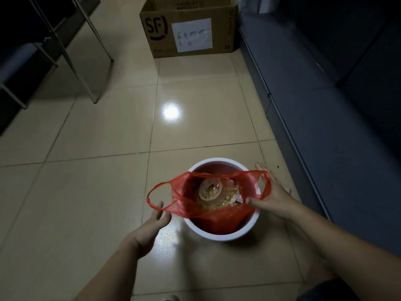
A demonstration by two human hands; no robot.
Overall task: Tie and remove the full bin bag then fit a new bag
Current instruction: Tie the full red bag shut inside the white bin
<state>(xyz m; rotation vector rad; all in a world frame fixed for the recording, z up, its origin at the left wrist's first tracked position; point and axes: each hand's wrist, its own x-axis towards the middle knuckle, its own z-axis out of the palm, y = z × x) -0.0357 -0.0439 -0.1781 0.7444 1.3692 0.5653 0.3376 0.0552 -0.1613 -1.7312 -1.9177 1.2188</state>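
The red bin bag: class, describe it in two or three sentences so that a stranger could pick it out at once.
Start from the cardboard box at the far end of the tiled floor and come toward the camera to the white bin. The red bin bag sits inside it, mouth open over food scraps. It is the only red thing here, its two loop handles sticking out sideways.

Indoor room, probably an office or storeroom corner. Indicators: glossy beige tiled floor (104,135); printed cardboard shipping box (188,27) bearing a handwritten paper label (191,34); metal-legged furniture (65,51) at left; dark grey cabinet fronts (314,118) at right.
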